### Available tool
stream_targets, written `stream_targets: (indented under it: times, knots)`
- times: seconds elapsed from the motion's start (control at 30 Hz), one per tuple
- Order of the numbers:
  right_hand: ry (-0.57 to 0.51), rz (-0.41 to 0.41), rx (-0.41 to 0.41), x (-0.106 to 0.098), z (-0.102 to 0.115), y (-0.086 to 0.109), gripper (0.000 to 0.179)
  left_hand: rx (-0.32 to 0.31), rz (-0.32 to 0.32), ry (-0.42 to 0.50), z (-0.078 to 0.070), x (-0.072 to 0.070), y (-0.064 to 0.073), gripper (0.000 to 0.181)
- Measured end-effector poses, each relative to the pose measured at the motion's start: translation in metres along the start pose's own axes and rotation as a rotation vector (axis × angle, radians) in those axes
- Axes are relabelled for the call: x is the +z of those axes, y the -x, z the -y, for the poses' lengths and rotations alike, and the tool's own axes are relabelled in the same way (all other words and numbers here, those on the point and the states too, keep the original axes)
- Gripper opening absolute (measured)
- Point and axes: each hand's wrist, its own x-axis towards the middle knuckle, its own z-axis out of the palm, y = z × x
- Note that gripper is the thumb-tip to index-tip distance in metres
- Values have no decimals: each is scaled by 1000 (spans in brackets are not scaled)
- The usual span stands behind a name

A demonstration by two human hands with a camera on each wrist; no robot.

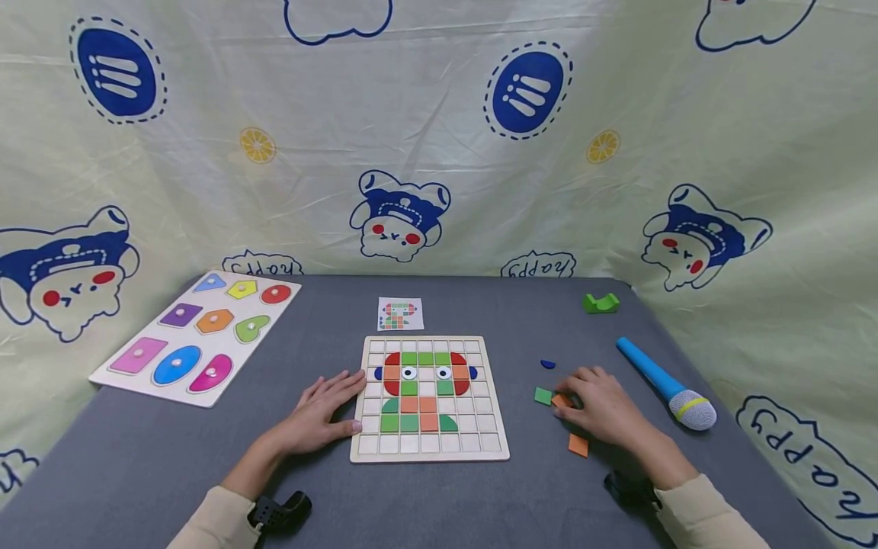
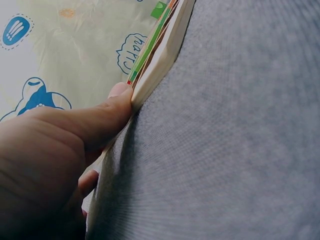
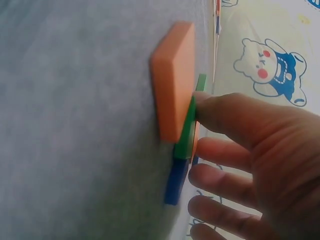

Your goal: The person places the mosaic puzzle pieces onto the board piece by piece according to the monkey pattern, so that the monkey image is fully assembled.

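A wooden grid board (image 1: 469, 443) lies before me, with red, green, orange and blue tiles and two eye tiles forming a figure. My left hand (image 1: 322, 418) rests at its left side, fingers straight; in the left wrist view the thumb (image 2: 117, 102) touches the board's edge. To the right of the board, my right hand (image 1: 604, 404) pinches an orange tile (image 1: 561, 400) between thumb and index finger, low over the table. Beside it lies a green tile (image 1: 543, 396), with a dark blue piece (image 1: 547, 364) farther back. Another orange tile (image 1: 578, 445) lies nearer me.
Behind the board lies a small picture card (image 1: 401, 313) showing a tile pattern. A knobbed shape puzzle (image 1: 229, 358) occupies the left side. At right are a blue toy microphone (image 1: 665, 381) and a green notched block (image 1: 600, 303). A printed curtain (image 1: 466, 152) hangs behind the grey table.
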Motion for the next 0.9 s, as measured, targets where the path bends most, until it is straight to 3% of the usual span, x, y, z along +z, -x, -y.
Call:
stream_targets:
  times: [0.23, 0.53, 0.9]
  knots:
    - [11, 4, 29, -1, -4, 3, 26, 9, -5, -1, -1, 1, 1, 71]
    - [18, -28, 3, -3, -2, 5, 15, 15, -11, -20, -1, 1, 0, 70]
    - [11, -13, 20, -2, -4, 6, 21, 13, -9, -20, 0, 1, 0, 70]
